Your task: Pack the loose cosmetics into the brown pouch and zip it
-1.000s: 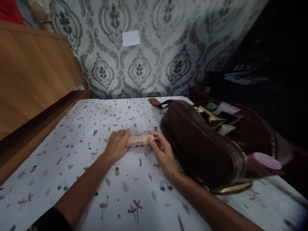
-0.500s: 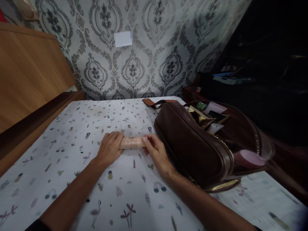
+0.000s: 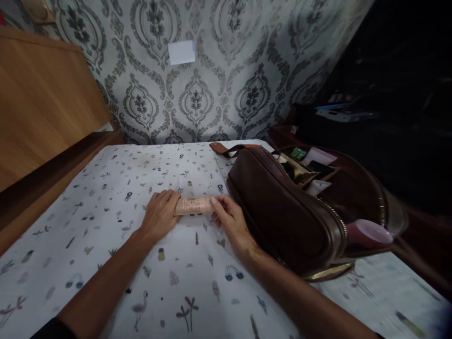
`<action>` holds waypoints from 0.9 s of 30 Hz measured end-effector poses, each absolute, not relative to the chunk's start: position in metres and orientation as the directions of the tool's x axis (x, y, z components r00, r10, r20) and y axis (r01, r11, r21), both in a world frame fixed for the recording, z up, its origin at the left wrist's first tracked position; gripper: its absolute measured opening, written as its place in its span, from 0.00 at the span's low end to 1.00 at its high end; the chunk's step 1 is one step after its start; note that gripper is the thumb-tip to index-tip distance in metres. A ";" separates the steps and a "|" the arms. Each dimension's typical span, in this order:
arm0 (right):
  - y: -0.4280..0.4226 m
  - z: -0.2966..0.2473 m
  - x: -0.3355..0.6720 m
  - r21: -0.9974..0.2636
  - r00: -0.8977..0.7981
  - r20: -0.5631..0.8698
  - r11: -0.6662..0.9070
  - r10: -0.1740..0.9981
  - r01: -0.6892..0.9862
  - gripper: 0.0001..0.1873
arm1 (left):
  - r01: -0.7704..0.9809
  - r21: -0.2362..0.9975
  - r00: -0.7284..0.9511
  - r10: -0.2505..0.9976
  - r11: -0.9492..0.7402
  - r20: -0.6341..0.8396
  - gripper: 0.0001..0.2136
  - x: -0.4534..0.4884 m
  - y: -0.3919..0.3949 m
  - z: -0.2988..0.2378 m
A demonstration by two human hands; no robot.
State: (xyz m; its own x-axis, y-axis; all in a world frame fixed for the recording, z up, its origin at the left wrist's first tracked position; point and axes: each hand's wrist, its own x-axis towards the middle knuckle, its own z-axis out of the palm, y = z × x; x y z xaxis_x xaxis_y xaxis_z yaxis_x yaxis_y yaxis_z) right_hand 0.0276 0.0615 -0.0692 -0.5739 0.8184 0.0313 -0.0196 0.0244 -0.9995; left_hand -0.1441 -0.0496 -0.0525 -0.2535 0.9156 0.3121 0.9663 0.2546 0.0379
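Note:
A beige, printed cosmetic tube [image 3: 192,205] lies sideways between my hands, just above the patterned sheet. My left hand [image 3: 160,212] is wrapped round its left end and hides that end. The thumb and fingers of my right hand [image 3: 229,219] pinch the opposite end. To the right of my hands, a dark brown leather bag [image 3: 278,212] rests on its side with its zip undone. Inside the bag's opening are a gold packet [image 3: 298,169], a green item [image 3: 298,153], a white item [image 3: 318,187] and a pink cup-like item [image 3: 369,234].
White sheet [image 3: 106,226] with small printed figures covers the bed. A wooden cabinet [image 3: 49,94] borders it on the left. Patterned wallpaper [image 3: 196,101] with a white plate [image 3: 181,52] rises behind. On the dark right side lies a blue-grey object [image 3: 346,114].
The view has shifted slightly. Both hands keep their hold on the tube, which has turned a little so its printing sits differently.

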 end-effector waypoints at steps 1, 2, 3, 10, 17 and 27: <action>0.062 -0.069 0.028 -0.999 -0.573 0.041 0.027 0.819 -0.033 0.22 | 0.966 0.038 -0.256 0.916 0.257 0.309 0.04 -0.144 -0.050 -0.053; 0.061 -0.069 0.028 -0.998 -0.573 0.059 0.032 0.817 -0.057 0.21 | 0.964 0.037 -0.260 0.914 0.262 0.310 0.05 -0.145 -0.050 -0.053; 0.061 -0.068 0.029 -0.995 -0.576 0.086 0.043 0.813 -0.088 0.20 | 0.963 0.036 -0.265 0.912 0.267 0.313 0.05 -0.145 -0.050 -0.053; 0.058 -0.065 0.032 -0.991 -0.573 0.107 0.038 0.813 -0.132 0.25 | 0.966 0.051 -0.256 0.906 0.254 0.336 0.04 -0.145 -0.050 -0.054; 0.063 -0.070 0.028 -0.999 -0.584 0.049 0.051 0.810 -0.012 0.23 | 0.972 0.040 -0.229 0.906 0.230 0.355 0.04 -0.146 -0.050 -0.056; 0.058 -0.062 0.034 -0.980 -0.619 0.162 0.052 0.768 -0.192 0.26 | 0.964 0.059 -0.263 0.905 0.258 0.335 0.05 -0.146 -0.051 -0.053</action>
State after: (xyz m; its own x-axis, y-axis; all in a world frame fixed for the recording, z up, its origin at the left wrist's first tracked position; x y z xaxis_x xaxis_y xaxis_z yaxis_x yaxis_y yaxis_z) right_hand 0.0337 0.0581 -0.0621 -0.6192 0.7684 0.1617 -0.1915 0.0519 -0.9801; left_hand -0.1456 -0.0513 -0.0535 -0.2627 0.9048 0.3350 0.9643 0.2581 0.0592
